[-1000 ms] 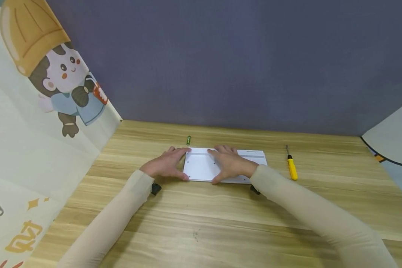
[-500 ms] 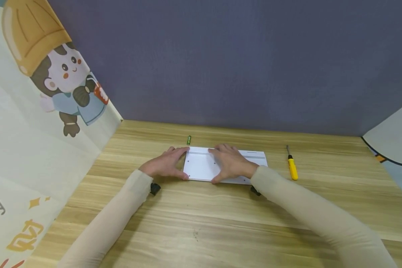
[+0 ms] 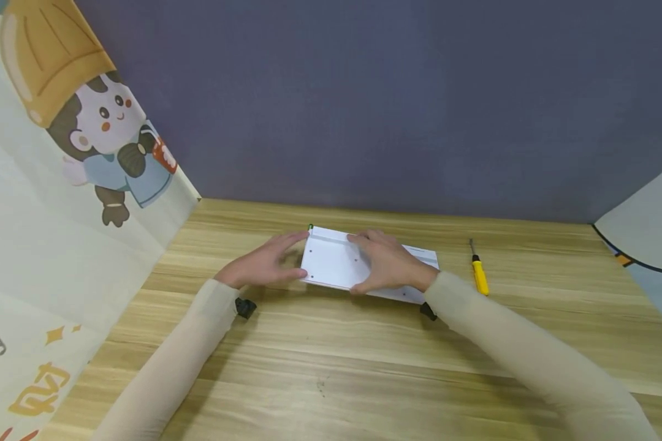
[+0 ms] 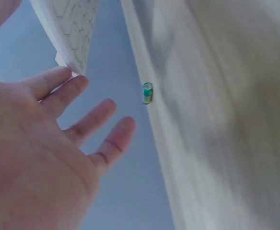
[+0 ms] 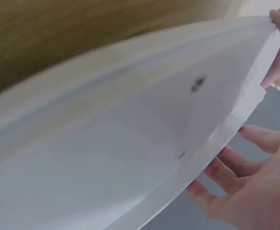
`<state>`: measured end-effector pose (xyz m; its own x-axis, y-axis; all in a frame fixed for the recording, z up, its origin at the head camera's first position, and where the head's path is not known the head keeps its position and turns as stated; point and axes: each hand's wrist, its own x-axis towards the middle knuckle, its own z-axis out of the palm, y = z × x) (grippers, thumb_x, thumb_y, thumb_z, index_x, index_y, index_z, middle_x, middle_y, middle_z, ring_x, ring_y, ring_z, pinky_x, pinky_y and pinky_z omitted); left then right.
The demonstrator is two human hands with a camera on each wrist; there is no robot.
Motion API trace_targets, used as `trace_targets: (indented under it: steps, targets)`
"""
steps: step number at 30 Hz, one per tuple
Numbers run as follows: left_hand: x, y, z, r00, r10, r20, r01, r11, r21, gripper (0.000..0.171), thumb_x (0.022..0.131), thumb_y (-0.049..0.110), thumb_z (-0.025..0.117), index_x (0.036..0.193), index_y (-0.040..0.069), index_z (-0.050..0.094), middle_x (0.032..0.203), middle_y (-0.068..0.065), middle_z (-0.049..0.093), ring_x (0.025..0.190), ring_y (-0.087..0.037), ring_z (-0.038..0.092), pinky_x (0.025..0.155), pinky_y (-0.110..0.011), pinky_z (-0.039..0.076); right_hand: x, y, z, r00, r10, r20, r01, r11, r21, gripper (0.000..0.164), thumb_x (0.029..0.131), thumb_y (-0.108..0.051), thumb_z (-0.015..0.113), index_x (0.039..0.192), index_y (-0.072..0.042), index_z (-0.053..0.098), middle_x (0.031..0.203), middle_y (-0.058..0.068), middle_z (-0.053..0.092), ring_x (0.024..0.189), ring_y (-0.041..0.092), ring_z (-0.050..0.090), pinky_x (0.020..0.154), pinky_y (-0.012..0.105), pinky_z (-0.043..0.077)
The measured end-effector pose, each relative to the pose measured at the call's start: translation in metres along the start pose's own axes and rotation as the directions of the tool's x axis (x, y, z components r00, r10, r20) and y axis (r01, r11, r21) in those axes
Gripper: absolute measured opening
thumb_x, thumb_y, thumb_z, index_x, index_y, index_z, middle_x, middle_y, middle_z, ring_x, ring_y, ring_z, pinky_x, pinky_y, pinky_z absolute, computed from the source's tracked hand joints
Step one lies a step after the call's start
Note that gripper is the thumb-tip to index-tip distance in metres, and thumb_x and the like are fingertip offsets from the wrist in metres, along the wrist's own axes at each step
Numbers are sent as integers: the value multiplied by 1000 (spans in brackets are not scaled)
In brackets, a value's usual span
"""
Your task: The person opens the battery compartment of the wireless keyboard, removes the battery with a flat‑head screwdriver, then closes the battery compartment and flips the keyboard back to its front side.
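Observation:
A white keyboard (image 3: 331, 260) is turned with its plain underside up in the head view. Its left end is raised off the table, and rows of keys show on its lower face in the left wrist view. My left hand (image 3: 262, 262) spans that end, thumb at the near corner and forefinger at the far corner. My right hand (image 3: 388, 263) grips the middle across its width, thumb on the near edge, fingertips along the far edge (image 5: 197, 167). A small green battery (image 4: 148, 93) lies just beyond the far left corner, partly hidden in the head view.
A screwdriver (image 3: 480, 277) with a yellow handle lies to the right of the keyboard on the wooden table (image 3: 331, 367). A dark panel (image 3: 364, 110) rises behind the table. A printed curtain (image 3: 44, 245) hangs on the left side.
The keyboard's left end has come up and tipped away from the table, with both hands still on it. The battery is now partly covered by it in the head view.

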<state>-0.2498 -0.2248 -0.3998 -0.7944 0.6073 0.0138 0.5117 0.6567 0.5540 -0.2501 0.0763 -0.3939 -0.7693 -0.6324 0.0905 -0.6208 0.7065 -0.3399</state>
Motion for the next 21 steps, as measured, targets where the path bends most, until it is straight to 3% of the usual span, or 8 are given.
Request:
trace_targets:
  steps: [4,12,21]
  targets:
    - [-1,6,-7,1000,22,-20,-21,1000,11,84,86,58,58,152,24,19,154,-2,21,139,-29,15,107,-57,17,-3,2,-5,999,-20,-29,20,1000,12,110,60,-64,77,146,-10,35,138,10,40,125,26,36,99,47,34]
    - [1,13,-14,990,113,-86,-111,993,30,75,92,50,55,152,23,18,154,1,21,139,-27,18,106,-58,19,-6,3,-13,995,-40,-88,46,997,60,111,60,-63,77,147,-9,34,137,11,40,121,25,38,93,43,39]
    - [1,23,-19,962,189,-198,-196,980,-18,69,94,52,48,152,24,22,155,6,20,137,-21,22,103,-56,27,-9,2,-20,988,-51,-146,69,990,120,110,60,-63,77,147,-10,35,140,10,38,123,25,37,92,44,41]
